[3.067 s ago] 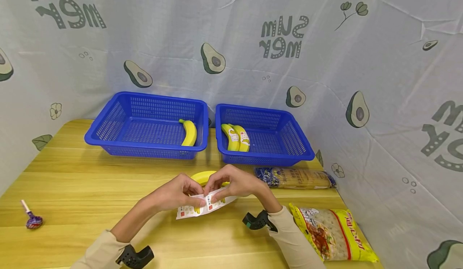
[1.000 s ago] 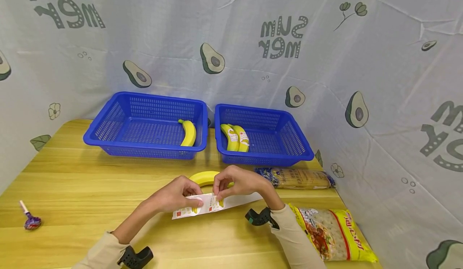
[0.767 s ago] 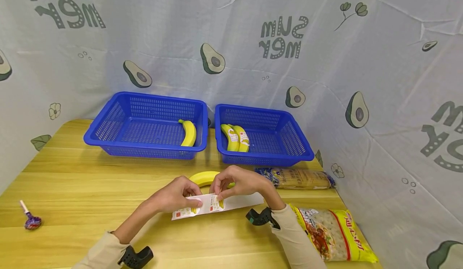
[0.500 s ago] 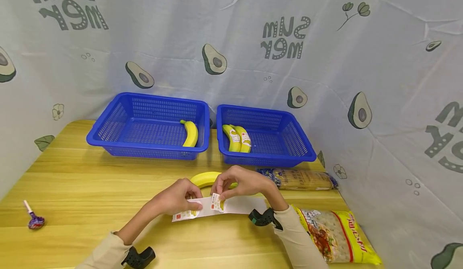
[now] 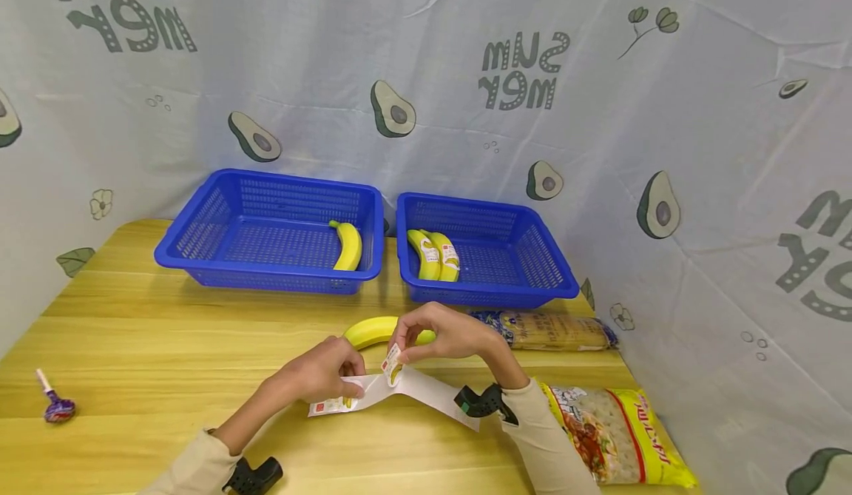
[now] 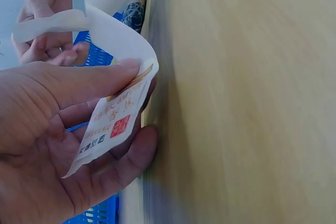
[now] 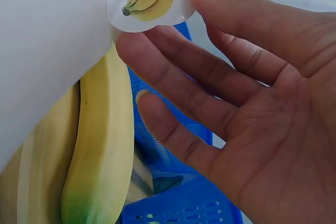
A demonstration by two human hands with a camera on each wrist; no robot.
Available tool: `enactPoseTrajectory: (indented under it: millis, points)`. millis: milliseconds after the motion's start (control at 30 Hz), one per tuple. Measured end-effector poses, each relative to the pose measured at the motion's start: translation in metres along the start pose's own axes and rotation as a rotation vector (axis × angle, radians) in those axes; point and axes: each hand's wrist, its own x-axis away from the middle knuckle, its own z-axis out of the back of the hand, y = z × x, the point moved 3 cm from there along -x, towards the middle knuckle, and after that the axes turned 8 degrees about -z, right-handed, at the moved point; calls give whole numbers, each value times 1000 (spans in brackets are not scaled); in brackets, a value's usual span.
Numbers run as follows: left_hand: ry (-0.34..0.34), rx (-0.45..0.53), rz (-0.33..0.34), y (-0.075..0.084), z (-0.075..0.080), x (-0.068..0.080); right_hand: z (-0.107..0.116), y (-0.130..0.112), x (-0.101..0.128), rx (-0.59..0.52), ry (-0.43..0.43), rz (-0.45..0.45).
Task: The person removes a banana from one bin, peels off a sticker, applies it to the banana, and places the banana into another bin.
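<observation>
My left hand (image 5: 324, 374) pinches the end of the sticker strip (image 5: 373, 395) down low over the table (image 5: 166, 347), thumb on the printed face. My right hand (image 5: 444, 336) has a banana sticker (image 5: 393, 362) nipped between thumb and forefinger, half lifted off the backing — the strip arches up between the two hands. The loose banana (image 5: 373, 328) lies on the table just behind my fingers. To do this well, I judge I should peel slowly and at a low angle, keep the left pinch firm so the backing stays taut, and hold the sticker by its edge only — the glue side clean.
</observation>
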Motion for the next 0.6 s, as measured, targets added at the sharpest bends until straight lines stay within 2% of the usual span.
enactPoseTrajectory:
  millis: [167,367,600]
  points:
    - [-9,6,0,3,-1,2,1,0,1,6,26,6]
    - [-20,-30,21,4,-4,3,3,-1,3,-42,55,31]
    - [-23,-34,32,5,-6,4,4,0,2,-60,81,3]
